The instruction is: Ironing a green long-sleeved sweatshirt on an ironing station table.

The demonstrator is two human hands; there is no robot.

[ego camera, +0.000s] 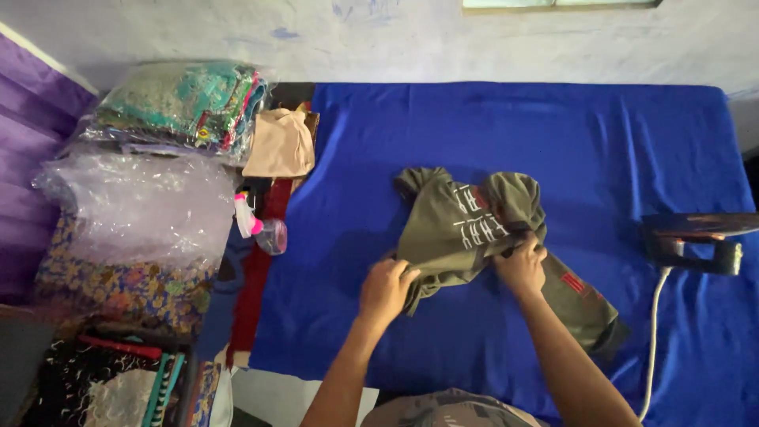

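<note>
Both hands, left hand [386, 289] and right hand [522, 265], are closing their grip on the olive garment [466, 229] on the blue-covered counter [553, 134] (iron [696, 237] at three o'clock), and pulling evenly should be flattening it best.

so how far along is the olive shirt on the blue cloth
Done: the blue cloth-covered table is spread, and the electric iron is parked at the right. In hand: left hand and right hand both grip the crumpled olive-green printed shirt. Left: it lies bunched, not flattened.
</note>
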